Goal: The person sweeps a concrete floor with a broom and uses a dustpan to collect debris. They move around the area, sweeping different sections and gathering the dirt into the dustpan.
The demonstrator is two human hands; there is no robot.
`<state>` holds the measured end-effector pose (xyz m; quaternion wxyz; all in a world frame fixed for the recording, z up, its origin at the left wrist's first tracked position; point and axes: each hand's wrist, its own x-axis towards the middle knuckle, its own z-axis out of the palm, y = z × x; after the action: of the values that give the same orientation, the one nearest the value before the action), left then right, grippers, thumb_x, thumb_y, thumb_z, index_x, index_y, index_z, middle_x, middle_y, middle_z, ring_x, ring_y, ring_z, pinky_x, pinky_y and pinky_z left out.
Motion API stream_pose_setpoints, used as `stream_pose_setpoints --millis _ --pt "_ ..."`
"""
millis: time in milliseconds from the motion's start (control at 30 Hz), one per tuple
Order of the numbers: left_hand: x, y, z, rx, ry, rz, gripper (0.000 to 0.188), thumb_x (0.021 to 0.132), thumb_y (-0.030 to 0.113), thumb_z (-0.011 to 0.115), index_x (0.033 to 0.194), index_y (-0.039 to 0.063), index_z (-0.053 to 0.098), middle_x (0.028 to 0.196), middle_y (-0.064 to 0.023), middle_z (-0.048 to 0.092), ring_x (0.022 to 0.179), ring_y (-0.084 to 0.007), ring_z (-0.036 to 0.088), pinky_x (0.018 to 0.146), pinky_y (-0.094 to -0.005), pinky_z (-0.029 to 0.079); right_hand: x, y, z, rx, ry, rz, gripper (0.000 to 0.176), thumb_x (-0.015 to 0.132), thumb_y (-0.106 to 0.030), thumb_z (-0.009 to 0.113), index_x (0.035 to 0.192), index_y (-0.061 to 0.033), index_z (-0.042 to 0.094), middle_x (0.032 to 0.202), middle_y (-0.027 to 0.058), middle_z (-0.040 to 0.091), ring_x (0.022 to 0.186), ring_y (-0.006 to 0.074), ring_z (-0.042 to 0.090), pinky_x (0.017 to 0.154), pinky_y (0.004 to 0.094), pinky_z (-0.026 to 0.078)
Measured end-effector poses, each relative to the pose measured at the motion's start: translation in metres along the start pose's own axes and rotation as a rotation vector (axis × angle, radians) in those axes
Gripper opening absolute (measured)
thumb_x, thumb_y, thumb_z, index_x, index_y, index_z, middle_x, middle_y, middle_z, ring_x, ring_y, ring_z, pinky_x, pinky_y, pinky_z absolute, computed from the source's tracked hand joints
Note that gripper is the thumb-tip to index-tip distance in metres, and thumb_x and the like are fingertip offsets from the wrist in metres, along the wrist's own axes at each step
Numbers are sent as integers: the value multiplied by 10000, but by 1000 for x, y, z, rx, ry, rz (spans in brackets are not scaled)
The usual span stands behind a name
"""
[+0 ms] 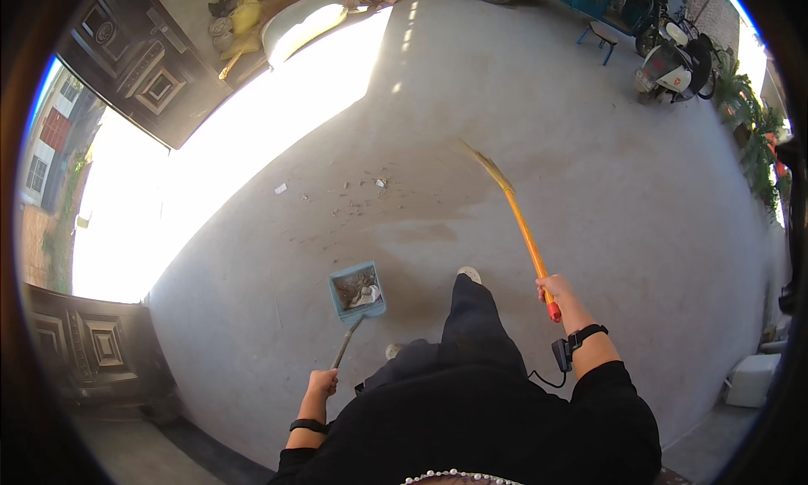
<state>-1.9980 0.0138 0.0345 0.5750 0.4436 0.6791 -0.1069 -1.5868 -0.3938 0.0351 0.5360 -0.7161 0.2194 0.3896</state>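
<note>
My right hand (pixel 557 288) grips the orange handle of a broom (pixel 525 227) near its red end cap. The broom's straw-coloured bristles (pixel 489 165) reach up and to the left, over the floor ahead of me. At lower left, my left hand (pixel 324 382) is closed around the grey handle of a blue dustpan (pixel 357 293). Dirt and a crumpled whitish scrap (pixel 366 295) lie inside the pan. Scattered debris (pixel 347 212) covers the dusty floor beyond the dustpan. Among it are a small white scrap (pixel 281 188) and another pale piece (pixel 381 182).
Dark carved doors (pixel 145 74) flank a bright doorway on the left. Stuffed sacks (pixel 303 30) lie at the far wall. A small stool (pixel 598 38), a blue vehicle (pixel 587 2) and a scooter (pixel 678 71) stand at upper right, with potted plants (pixel 751 131) nearby.
</note>
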Motion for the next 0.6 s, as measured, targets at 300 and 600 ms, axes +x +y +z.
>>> stream_pose_setpoints --millis 300,600 --pt "-33 44 30 -266 -40 -229 135 743 112 539 651 46 465 516 -13 437 355 -60 354 321 -166 289 120 -55 -36 33 111 79 236 744 -193 455 565 -39 456 488 75 451 398 192 421 387 307 347" --pt "-62 57 66 -492 -53 -291 147 780 165 509 718 34 484 528 4 416 374 -46 332 337 -161 288 69 -31 201 -837 -361 71 151 639 -2 529 785 25 556 630 142 562 549 227 570 486 318 467"
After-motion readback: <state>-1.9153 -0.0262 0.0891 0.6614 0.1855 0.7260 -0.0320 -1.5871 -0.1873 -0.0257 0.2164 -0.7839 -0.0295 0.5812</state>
